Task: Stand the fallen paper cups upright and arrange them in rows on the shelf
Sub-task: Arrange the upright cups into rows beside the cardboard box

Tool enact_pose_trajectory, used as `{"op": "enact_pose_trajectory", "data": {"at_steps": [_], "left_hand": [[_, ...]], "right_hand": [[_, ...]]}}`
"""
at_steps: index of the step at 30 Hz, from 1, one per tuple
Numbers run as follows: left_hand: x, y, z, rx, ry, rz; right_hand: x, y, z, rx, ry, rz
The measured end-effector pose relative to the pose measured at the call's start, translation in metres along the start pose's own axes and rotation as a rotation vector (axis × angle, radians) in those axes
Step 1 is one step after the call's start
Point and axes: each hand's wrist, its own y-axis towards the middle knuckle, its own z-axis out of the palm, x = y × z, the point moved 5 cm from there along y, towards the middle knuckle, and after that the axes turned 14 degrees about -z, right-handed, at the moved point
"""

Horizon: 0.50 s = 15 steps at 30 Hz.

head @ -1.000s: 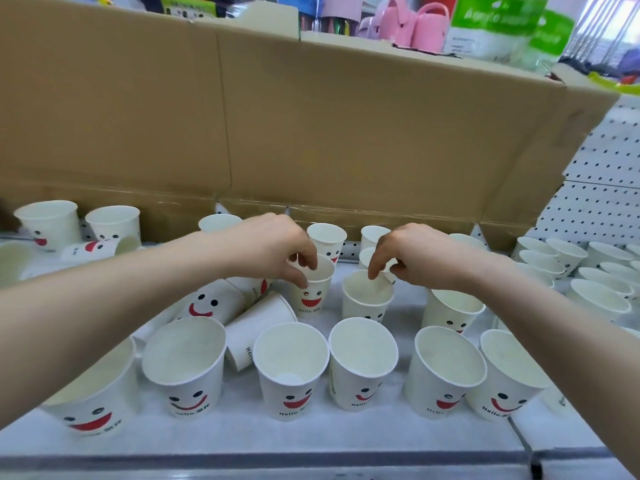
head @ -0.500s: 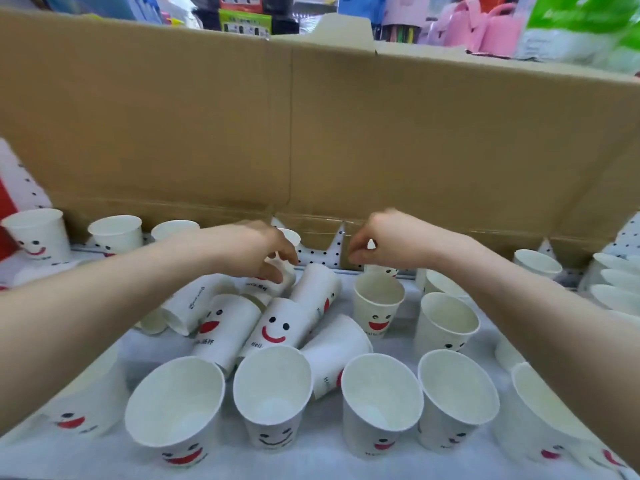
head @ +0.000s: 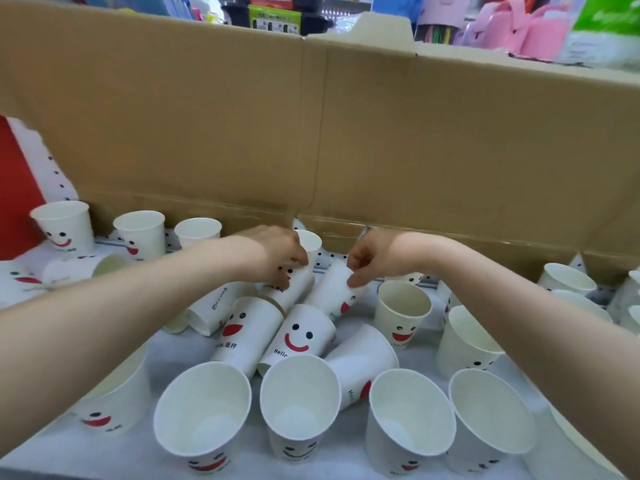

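White paper cups with red smiley faces cover the white shelf [head: 180,355]. Several lie fallen in a pile at the middle, among them one with a full smile showing [head: 299,336] and one beside it [head: 247,332]. My left hand [head: 277,252] grips a fallen cup [head: 292,287] at the back of the pile. My right hand [head: 372,256] pinches the base of another fallen cup [head: 337,289] right next to it. A front row of upright cups [head: 299,400] stands near me. More upright cups [head: 140,230] line the back left.
A tall brown cardboard wall [head: 311,133] closes off the back of the shelf. A red panel [head: 15,188] stands at the far left. Upright cups [head: 564,278] crowd the right side. Another cup [head: 104,266] lies on its side at the left.
The view has swung left, onto the fallen pile. Both hands left the upright cups they touched and now each hold a fallen cup at the back of the pile.
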Motion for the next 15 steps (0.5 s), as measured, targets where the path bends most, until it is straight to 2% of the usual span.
{"op": "enact_pose_trajectory", "data": {"at_steps": [2, 6, 12, 15], "left_hand": [[-0.002, 0.001, 0.002, 0.012, 0.014, -0.011], [-0.008, -0.002, 0.003, 0.013, -0.022, -0.041], [-0.007, -0.017, 0.008, 0.019, -0.111, -0.108], [0.001, -0.026, 0.008, 0.033, -0.179, -0.129]], "right_hand": [[0.003, -0.005, -0.014, -0.089, -0.011, -0.018], [0.013, -0.006, -0.028, -0.24, -0.21, -0.043], [0.015, 0.003, -0.003, -0.178, -0.325, -0.032], [0.019, 0.004, -0.01, -0.203, -0.328, 0.002]]}}
